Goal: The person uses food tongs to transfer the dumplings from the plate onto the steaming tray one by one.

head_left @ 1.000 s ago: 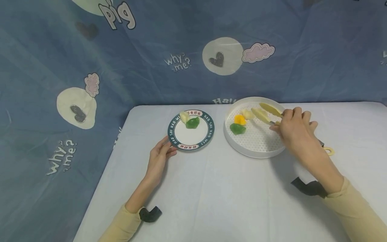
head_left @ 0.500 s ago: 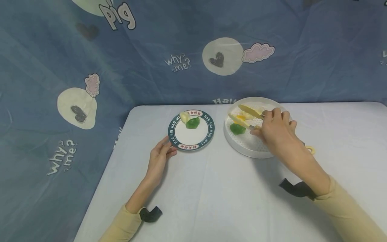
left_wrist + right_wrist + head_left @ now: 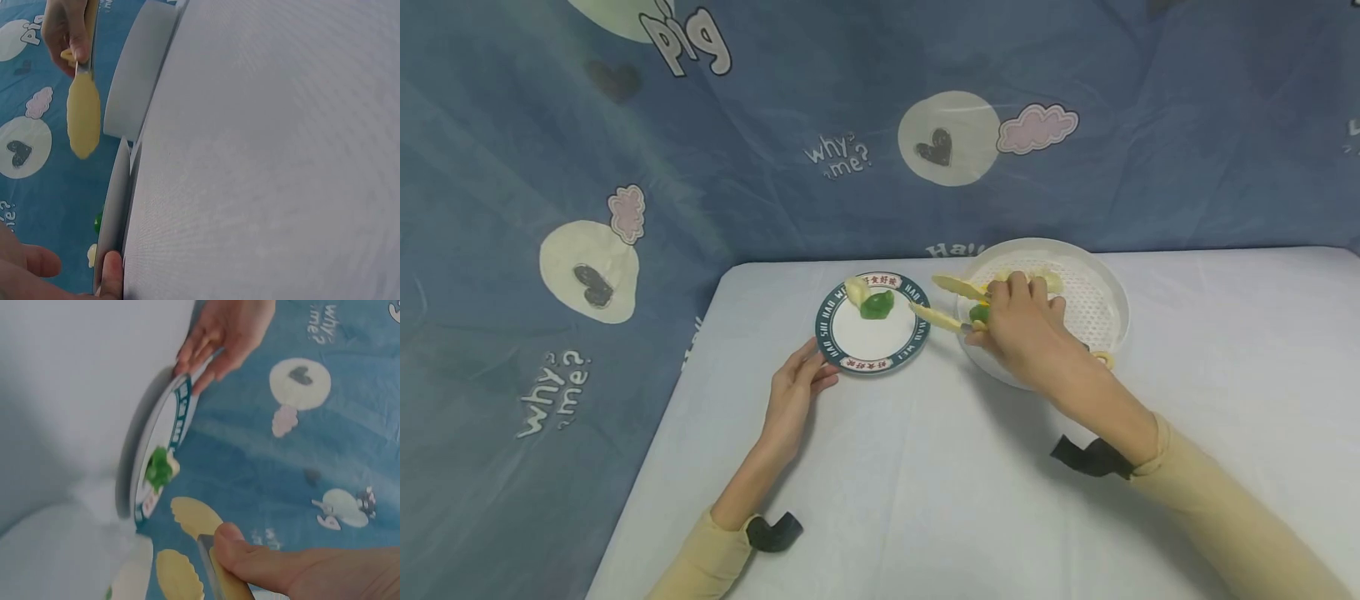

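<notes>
My right hand (image 3: 1026,337) grips yellow-tipped tongs (image 3: 936,318) over the left side of a round white tray (image 3: 1112,279) with a dimpled base. The tongs' two ends stand apart with nothing between them, the lower one overlapping the plate's right rim. On the green-rimmed plate (image 3: 872,342) lie a pale yellow lump (image 3: 857,290) and a green lump (image 3: 877,305), side by side near the back. My left hand (image 3: 793,392) touches the plate's lower left rim with extended fingers. Within the tray, pale pieces (image 3: 1047,280) and a green piece (image 3: 979,313) show partly behind the right hand.
A white-covered table (image 3: 910,483) carries the plate and tray near its far edge, with a narrow gap between them. Behind it hangs a blue printed cloth (image 3: 775,192), which also spreads along the left side. Dark straps (image 3: 775,532) sit at both wrists.
My right hand has swept left with the tongs, from the tray's right side to the plate's right rim. The left hand and plate have stayed put.
</notes>
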### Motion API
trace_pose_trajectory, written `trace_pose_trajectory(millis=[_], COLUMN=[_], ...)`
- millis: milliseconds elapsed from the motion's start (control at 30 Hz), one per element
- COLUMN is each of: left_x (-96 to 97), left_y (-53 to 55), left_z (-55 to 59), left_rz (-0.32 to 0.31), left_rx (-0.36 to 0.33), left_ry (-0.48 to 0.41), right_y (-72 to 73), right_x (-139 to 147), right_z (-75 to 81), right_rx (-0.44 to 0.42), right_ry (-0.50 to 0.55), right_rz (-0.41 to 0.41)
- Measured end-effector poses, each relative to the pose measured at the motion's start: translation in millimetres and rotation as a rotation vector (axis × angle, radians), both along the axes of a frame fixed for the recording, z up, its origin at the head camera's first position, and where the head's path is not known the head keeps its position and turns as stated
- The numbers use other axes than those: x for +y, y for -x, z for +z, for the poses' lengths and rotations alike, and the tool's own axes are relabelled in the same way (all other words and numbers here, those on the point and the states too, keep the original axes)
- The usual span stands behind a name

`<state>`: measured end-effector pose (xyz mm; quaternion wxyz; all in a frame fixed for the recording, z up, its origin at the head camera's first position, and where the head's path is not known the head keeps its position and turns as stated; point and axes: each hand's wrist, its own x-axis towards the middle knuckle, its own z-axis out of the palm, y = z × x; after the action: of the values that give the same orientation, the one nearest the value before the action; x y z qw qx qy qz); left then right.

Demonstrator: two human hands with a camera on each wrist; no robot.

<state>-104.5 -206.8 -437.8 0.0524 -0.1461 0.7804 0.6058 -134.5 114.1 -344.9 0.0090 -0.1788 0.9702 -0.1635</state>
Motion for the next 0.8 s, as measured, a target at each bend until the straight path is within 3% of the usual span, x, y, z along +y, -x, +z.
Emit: trace_pose_trajectory(millis=[400,800], left_x=[0.3,-0.3], left_y=[1.5,0.9], left_z=[0.3,0.1], left_rz=[-0.001,0.005], left_rx=[0.005,-0.005], left_ry=[-0.007,-0.009], right_y=[17.6,21.8], right_x=[-50.1,-72.5], right_z=[-18.9,-34.0], right_rx=[0.006,0.057], right_ry=[-0.059,-0.073], right_rz=[0.023,0.032])
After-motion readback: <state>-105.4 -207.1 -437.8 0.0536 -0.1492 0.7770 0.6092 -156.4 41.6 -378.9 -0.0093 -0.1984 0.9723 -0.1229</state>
